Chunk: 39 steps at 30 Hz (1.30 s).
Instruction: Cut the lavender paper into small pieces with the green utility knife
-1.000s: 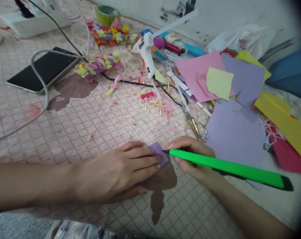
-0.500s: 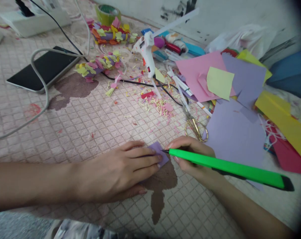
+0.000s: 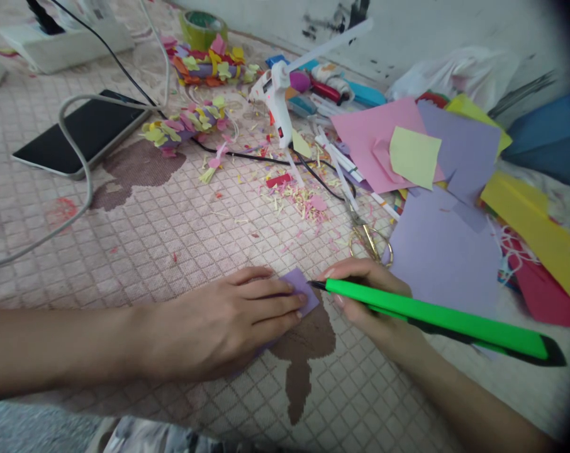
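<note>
On the pink quilted mat (image 3: 138, 264), the right hand (image 3: 365, 302) pinches a green craft knife (image 3: 436, 318) between thumb and fingers, its long body slanting in from the lower right, its tip just beside the purple paper (image 3: 302, 290). That small paper lies mostly beneath the spread left hand (image 3: 223, 324), which is touching it and nearer; the fingertips press it flat, one corner showing beyond them.
</note>
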Each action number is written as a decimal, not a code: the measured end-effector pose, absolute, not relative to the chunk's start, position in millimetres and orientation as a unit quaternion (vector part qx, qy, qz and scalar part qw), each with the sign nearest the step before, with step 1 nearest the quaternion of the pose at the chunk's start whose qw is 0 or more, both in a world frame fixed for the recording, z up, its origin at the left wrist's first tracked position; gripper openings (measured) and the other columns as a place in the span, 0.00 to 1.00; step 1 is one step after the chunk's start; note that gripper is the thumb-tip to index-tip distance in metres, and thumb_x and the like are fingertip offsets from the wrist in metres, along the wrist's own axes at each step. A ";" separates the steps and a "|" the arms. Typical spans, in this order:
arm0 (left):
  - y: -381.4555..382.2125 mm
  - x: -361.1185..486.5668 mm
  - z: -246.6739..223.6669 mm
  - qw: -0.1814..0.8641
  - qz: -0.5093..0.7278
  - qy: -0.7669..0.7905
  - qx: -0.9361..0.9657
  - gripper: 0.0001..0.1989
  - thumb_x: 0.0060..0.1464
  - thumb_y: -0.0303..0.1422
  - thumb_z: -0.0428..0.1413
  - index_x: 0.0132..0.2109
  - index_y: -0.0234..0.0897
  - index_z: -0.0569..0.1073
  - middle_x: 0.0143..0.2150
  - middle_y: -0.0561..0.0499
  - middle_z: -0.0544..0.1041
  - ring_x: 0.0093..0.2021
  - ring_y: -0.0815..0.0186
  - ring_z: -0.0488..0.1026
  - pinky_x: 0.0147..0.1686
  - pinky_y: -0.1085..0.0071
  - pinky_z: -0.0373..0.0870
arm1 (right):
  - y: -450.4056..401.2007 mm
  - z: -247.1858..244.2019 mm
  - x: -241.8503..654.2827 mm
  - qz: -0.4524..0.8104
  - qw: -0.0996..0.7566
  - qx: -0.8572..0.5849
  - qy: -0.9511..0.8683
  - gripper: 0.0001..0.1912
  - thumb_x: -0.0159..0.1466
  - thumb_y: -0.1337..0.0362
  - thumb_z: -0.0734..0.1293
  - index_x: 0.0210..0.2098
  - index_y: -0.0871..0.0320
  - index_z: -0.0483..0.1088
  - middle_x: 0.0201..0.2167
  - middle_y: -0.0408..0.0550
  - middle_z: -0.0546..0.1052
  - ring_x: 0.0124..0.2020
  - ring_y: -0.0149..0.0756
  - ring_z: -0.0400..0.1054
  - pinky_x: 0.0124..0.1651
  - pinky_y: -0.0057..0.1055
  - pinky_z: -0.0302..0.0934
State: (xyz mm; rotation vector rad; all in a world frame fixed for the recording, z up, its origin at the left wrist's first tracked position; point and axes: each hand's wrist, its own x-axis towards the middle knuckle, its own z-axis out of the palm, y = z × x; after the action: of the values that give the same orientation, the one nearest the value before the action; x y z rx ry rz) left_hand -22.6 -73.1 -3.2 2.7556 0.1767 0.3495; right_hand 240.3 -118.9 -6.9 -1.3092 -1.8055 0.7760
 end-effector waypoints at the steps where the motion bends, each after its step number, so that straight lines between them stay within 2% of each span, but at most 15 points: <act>1: -73.1 -22.6 -3.6 0.176 0.124 0.062 0.975 0.22 0.73 0.29 0.38 0.67 0.31 0.66 0.69 0.45 0.68 0.67 0.59 0.66 0.67 0.60 0.58 | -119.9 -7.3 240.5 0.305 0.378 -0.515 -0.706 0.09 0.63 0.70 0.68 0.41 0.50 0.74 0.36 0.42 0.81 0.36 0.32 0.77 0.36 0.26 0.72; 17: -74.8 -22.3 -7.6 0.171 0.136 0.062 0.974 0.22 0.73 0.27 0.39 0.66 0.29 0.66 0.69 0.45 0.68 0.68 0.60 0.66 0.70 0.61 0.52 | -116.7 3.7 227.9 0.271 0.372 -0.521 -0.719 0.06 0.62 0.70 0.66 0.35 0.52 0.73 0.28 0.40 0.80 0.27 0.29 0.75 0.29 0.22 0.70; 26: -73.8 -21.6 -7.7 0.174 0.137 0.061 0.973 0.22 0.73 0.27 0.39 0.66 0.29 0.66 0.70 0.44 0.67 0.68 0.60 0.65 0.69 0.61 0.51 | -115.7 3.0 226.5 0.264 0.376 -0.525 -0.716 0.07 0.61 0.71 0.66 0.34 0.52 0.73 0.28 0.40 0.80 0.28 0.27 0.75 0.31 0.21 0.70; 34: -73.7 -21.4 -6.3 0.173 0.137 0.061 0.973 0.21 0.73 0.27 0.39 0.66 0.30 0.66 0.69 0.44 0.68 0.67 0.60 0.67 0.68 0.60 0.56 | -117.9 3.5 226.8 0.253 0.356 -0.518 -0.736 0.08 0.61 0.72 0.66 0.37 0.52 0.73 0.30 0.41 0.80 0.30 0.30 0.75 0.32 0.24 0.70; 39: -74.0 -21.2 -4.8 0.176 0.140 0.066 0.972 0.21 0.73 0.27 0.39 0.67 0.32 0.66 0.68 0.45 0.69 0.67 0.61 0.67 0.68 0.60 0.58 | -121.0 -1.9 232.1 0.287 0.385 -0.511 -0.713 0.09 0.63 0.71 0.67 0.39 0.51 0.73 0.33 0.39 0.80 0.32 0.29 0.76 0.34 0.24 0.71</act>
State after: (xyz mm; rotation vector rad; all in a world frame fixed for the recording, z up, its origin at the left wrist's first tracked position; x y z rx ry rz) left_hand -21.2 -74.0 -4.8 2.7533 0.1883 0.3960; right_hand 232.1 -121.0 -1.9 -1.3012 -1.8168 0.7305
